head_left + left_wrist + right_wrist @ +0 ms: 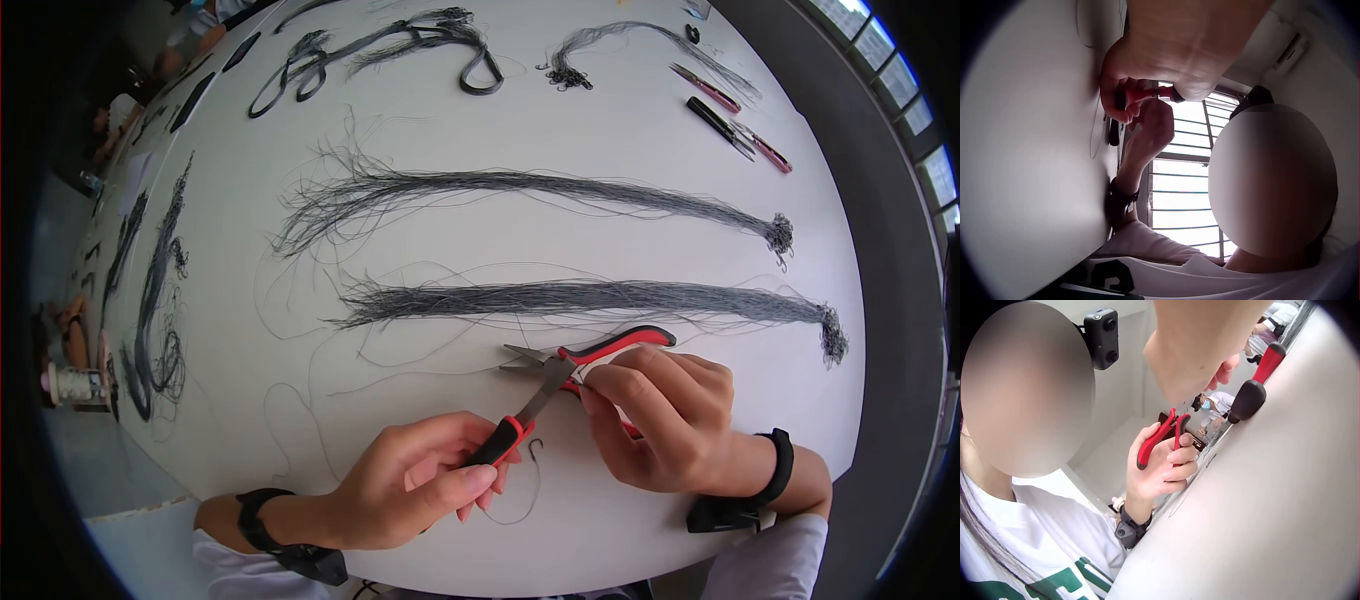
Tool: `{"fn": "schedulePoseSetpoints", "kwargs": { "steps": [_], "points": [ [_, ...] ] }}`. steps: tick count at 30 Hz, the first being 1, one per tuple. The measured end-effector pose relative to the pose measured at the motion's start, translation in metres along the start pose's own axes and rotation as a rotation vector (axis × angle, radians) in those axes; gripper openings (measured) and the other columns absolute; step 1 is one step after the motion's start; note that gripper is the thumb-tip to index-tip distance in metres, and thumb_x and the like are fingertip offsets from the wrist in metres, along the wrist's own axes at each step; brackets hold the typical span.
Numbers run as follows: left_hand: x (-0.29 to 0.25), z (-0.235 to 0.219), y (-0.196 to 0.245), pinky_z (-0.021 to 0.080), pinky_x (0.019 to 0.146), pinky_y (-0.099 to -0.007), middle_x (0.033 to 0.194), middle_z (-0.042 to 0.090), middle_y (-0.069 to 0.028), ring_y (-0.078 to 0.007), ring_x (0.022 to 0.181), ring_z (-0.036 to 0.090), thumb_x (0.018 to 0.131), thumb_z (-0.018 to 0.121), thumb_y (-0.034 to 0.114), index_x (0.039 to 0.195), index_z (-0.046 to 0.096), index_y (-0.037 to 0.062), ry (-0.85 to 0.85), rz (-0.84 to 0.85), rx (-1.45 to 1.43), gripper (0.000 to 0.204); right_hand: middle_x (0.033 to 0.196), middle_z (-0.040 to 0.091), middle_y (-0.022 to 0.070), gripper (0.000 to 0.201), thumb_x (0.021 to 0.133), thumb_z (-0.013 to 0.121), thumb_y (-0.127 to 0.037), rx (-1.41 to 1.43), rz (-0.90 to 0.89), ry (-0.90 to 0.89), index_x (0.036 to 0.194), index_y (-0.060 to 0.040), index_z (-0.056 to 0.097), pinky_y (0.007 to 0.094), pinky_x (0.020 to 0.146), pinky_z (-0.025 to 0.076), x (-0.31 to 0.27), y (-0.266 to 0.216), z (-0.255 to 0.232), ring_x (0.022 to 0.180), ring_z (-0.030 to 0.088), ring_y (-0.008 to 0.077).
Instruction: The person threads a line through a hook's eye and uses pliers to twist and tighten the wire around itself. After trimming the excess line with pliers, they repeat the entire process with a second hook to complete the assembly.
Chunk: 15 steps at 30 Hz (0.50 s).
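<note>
My left hand (pixel 410 480) grips red-and-black pliers (pixel 498 440), whose metal nose points away to the right. In the right wrist view both handles of these pliers (pixel 1159 445) lie within the left hand (pixel 1159 472). The right hand (pixel 668 415) pinches a small thin thing at the nose tip; I cannot tell what it is. Under that hand, a second pair of red-and-black pliers (pixel 622 344) lies on the table, partly hidden. A fishhook (pixel 536 446) on a thin line lies by the left fingertips.
Two long bundles of dark line, a near one (pixel 580 299) and a farther one (pixel 560 184), stretch across the white table (pixel 420 385), with hooks clustered at their right ends. Thread snips (pixel 708 88) and a black-handled tool (pixel 715 122) lie back right. A spool (pixel 80 386) stands far left.
</note>
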<state>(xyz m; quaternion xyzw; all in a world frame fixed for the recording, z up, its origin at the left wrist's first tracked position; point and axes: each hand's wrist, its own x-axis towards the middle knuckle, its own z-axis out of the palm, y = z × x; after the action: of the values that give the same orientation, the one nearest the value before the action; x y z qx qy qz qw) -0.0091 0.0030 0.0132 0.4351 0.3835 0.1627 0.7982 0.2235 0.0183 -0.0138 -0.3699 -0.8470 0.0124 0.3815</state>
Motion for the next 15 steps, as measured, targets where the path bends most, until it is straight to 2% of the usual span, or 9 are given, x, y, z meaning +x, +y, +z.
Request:
{"fn": "schedulePoseSetpoints", "kwargs": {
  "steps": [1,3,7,9,15],
  "points": [
    [0.0001,0.0004,-0.0006,0.048,0.068,-0.0319,0.098,0.057,-0.0145,-0.0189,0.079,0.057,0.09,0.045,0.015,0.122,0.044,-0.0068,0.005,0.012,-0.002,0.039,0.067,0.051,0.0023,0.019,0.064,0.068,-0.001,0.0,0.004,-0.003,0.08,-0.0023,0.059,0.0248,0.038,0.038,0.0011,-0.0007,-0.0006,0.048,0.049,0.0121],
    [-0.0003,0.0005,-0.0003,0.048,0.068,-0.032,0.097,0.057,-0.0146,-0.019,0.08,0.057,0.09,0.045,0.015,0.122,0.044,-0.0069,0.004,0.014,0.004,0.038,0.062,0.054,0.0056,0.023,0.061,0.064,0.011,0.041,0.01,-0.015,0.08,0.0001,0.057,0.025,0.038,0.039,0.0043,-0.0025,-0.0025,0.045,0.051,0.0153],
    [-0.0003,0.0004,-0.0003,0.048,0.066,-0.0316,0.094,0.057,-0.0142,-0.0186,0.078,0.057,0.091,0.044,0.014,0.119,0.045,-0.0069,0.006,0.015,0.027,0.035,0.061,0.053,0.0056,0.023,0.061,0.064,0.011,0.031,0.011,-0.005,0.08,-0.0001,0.057,0.025,0.038,0.038,0.0031,-0.0016,-0.0011,0.045,0.051,0.0155],
    [-0.0006,0.0002,-0.0011,0.048,0.066,-0.0312,0.093,0.057,-0.0138,-0.018,0.076,0.056,0.091,0.044,0.014,0.118,0.046,-0.0068,0.008,0.013,0.028,0.034,0.068,0.052,0.0028,0.023,0.06,0.068,-0.001,-0.008,0.009,0.011,0.081,-0.0024,0.059,0.0249,0.038,0.038,-0.0004,0.0001,0.0011,0.048,0.049,0.0119],
    [-0.0008,0.0,-0.0029,0.047,0.063,-0.0289,0.09,0.057,-0.0123,-0.0159,0.072,0.055,0.093,0.044,0.016,0.116,0.047,-0.0068,0.012,0.016,0.033,0.033,0.068,0.053,0.0028,0.022,0.062,0.068,0.0,-0.018,0.013,0.002,0.082,-0.002,0.059,0.0245,0.037,0.036,-0.0006,0.0005,0.0007,0.047,0.048,0.0114]
  ]
}}
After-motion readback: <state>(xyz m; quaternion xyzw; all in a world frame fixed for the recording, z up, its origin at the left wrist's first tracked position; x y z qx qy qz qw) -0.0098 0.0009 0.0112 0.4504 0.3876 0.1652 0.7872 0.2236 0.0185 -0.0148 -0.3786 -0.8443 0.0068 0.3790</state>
